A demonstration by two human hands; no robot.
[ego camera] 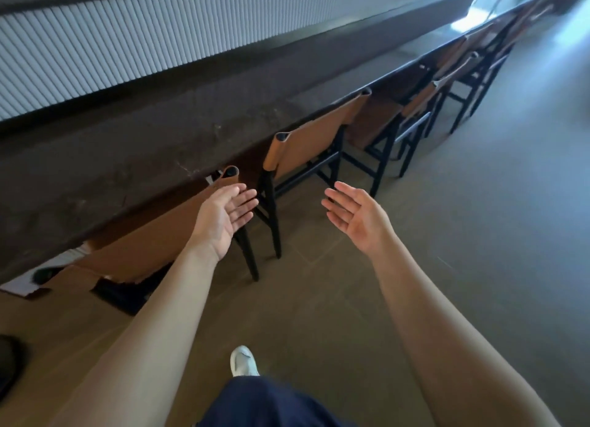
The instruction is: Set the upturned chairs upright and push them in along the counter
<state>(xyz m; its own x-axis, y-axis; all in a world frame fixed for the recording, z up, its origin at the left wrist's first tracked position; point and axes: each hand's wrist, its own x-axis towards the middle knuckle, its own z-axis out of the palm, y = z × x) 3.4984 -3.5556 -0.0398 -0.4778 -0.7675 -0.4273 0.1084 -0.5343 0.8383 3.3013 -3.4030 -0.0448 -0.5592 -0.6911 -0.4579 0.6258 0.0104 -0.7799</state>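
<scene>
Left hand [223,217] and right hand [357,217] reach, palms bare, toward counter [127,158] chairs [306,139]

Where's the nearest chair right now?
Head view, lower left: the nearest chair stands upright, tucked against the counter, its tan back just beyond the open left hand. The next chair stands to its right.

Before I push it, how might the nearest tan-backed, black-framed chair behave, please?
The tan-backed, black-framed chair looks fairly light: its frame is slim. Its sling back probably flexes when pressed. Thin legs may snag on the floor.
</scene>
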